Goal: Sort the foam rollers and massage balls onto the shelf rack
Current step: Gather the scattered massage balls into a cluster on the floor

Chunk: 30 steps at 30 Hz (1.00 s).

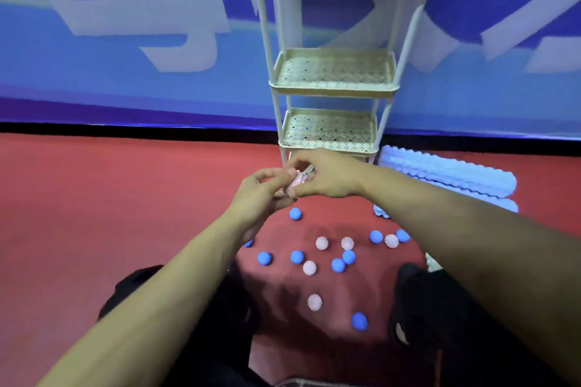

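I see the shelf rack (333,85) against the blue wall (125,41), its 3 visible perforated trays bare. My left hand (261,195) and right hand (327,177) both pinch a pink massage ball (297,181) just before the lowest tray. Blue and pink massage balls (338,264) lie scattered on the red floor (94,198); pale foam rollers (449,176) lie right of the rack.

The pale pink object (298,181) pinched between both hands, just below the cream perforated metal shelf rack (330,132), is mostly covered by fingers and blurred. The rack's top runs past the upper edge.
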{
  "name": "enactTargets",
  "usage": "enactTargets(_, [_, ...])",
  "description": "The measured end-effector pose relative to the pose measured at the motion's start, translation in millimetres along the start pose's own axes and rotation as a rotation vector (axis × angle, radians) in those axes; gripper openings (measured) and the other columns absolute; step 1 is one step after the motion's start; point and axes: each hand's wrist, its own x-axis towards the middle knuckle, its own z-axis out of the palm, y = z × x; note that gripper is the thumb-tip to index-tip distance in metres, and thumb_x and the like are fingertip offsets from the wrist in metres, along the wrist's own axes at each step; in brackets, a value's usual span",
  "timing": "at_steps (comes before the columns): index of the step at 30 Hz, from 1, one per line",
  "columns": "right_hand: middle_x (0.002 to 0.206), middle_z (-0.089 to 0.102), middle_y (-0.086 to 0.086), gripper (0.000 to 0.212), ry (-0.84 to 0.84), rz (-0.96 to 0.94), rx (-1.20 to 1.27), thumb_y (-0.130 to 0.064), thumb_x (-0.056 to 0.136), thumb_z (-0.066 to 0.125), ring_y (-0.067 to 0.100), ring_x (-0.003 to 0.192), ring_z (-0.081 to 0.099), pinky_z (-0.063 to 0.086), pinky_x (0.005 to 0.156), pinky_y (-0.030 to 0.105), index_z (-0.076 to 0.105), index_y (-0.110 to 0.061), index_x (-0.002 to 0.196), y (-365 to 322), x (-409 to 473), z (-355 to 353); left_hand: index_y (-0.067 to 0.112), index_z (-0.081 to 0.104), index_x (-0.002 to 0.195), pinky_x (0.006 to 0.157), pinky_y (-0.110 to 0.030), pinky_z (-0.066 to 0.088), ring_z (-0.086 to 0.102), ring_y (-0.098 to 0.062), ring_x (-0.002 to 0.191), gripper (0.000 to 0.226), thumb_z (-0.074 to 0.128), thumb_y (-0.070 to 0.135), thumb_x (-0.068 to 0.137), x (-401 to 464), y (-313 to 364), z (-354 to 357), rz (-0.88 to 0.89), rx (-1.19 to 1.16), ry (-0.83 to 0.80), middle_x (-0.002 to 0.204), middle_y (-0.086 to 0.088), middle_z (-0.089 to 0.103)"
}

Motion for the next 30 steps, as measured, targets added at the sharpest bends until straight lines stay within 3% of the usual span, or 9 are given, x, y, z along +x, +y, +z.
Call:
enactTargets(3, [0.107,0.069,-0.005,0.038,0.016,0.094,0.018,-0.030,0.081,0.083,-0.004,0.072,0.054,0.042,0.070,0.013,0.067,-0.022,0.115,49.9,-10.2,12.8,0.006,0.063,0.109,0.086,-0.035,0.059,0.067,-0.024,0.079,0.025,0.072,0.023,0.091,27.8,-36.9,19.3,-0.134,-0.004,-0.068,0.088,-0.011,0.070])
enactTargets(6, [0.114,0.069,-0.002,0.042,-0.011,0.253,0.019,-0.028,0.081,0.081,0.012,0.097,0.063,0.048,0.087,0.025,0.066,-0.019,0.119,105.7,-10.1,39.2,0.007,0.064,0.114,0.094,-0.043,0.057,0.069,-0.027,0.090,0.032,0.068,0.032,0.095,60.0,-77.0,22.3,-0.229,0.072,-0.054,0.099,-0.008,0.073])
enactTargets(8, [0.120,0.067,0.000,0.045,-0.067,0.361,0.013,-0.027,0.082,0.080,0.019,0.111,0.062,0.047,0.096,0.030,0.063,-0.018,0.123,143.2,-8.4,60.9,0.008,0.064,0.117,0.091,-0.041,0.057,0.069,-0.026,0.094,0.035,0.065,0.036,0.096,82.2,-103.5,17.3,-0.271,0.142,-0.001,0.110,-0.008,0.071])
enactTargets(13, [0.131,0.064,-0.002,0.057,-0.181,0.580,0.004,-0.036,0.080,0.077,0.021,0.116,0.061,0.046,0.099,0.029,0.057,-0.023,0.132,228.6,-0.3,122.8,0.011,0.061,0.105,0.078,-0.036,0.054,0.063,-0.018,0.084,0.021,0.062,0.031,0.098,136.4,-176.4,-8.0,-0.338,0.350,0.105,0.105,-0.004,0.065])
enactTargets(16, [0.118,0.070,0.001,0.042,-0.155,0.662,0.057,-0.033,0.080,0.077,0.024,0.109,0.065,0.049,0.094,0.031,0.065,-0.023,0.119,262.2,9.1,156.3,0.008,0.060,0.111,0.073,-0.035,0.052,0.063,-0.021,0.084,0.024,0.063,0.027,0.097,158.9,-221.4,-26.6,-0.418,0.464,0.136,0.103,-0.006,0.065])
enactTargets(19, [0.103,0.072,0.006,0.027,-0.076,0.711,0.120,-0.023,0.080,0.076,0.027,0.098,0.067,0.052,0.087,0.034,0.070,-0.016,0.104,282.7,23.9,185.0,0.012,0.063,0.114,0.085,-0.037,0.053,0.067,-0.024,0.091,0.028,0.065,0.032,0.095,172.4,-263.3,-46.0,-0.467,0.613,0.113,0.107,-0.004,0.070])
enactTargets(23, [0.087,0.070,0.005,0.018,-0.063,0.729,0.121,-0.032,0.076,0.071,0.027,0.083,0.067,0.053,0.074,0.033,0.067,-0.018,0.088,303.3,48.6,221.8,0.012,0.063,0.105,0.071,-0.027,0.044,0.067,-0.024,0.083,0.031,0.064,0.040,0.092,180.4,-306.5,-63.0,-0.514,0.738,0.068,0.092,-0.005,0.070])
enactTargets(27, [0.098,0.072,0.002,0.029,-0.045,0.774,0.102,-0.041,0.080,0.069,0.028,0.097,0.068,0.055,0.079,0.035,0.068,-0.024,0.104,317.5,69.6,248.9,0.006,0.063,0.095,0.054,-0.026,0.040,0.063,-0.037,0.076,0.047,0.061,0.050,0.078,183.2,-343.8,-74.3,-0.580,0.784,0.029,0.080,-0.015,0.066])
enactTargets(30, [0.107,0.071,0.000,0.035,-0.019,0.785,0.063,-0.040,0.082,0.068,0.026,0.105,0.066,0.053,0.083,0.035,0.065,-0.026,0.114,327.5,83.1,266.0,0.010,0.065,0.098,0.060,-0.026,0.042,0.065,-0.028,0.074,0.032,0.068,0.040,0.086,184.4,-353.9,-74.2,-0.578,0.793,0.055,0.081,-0.011,0.067])
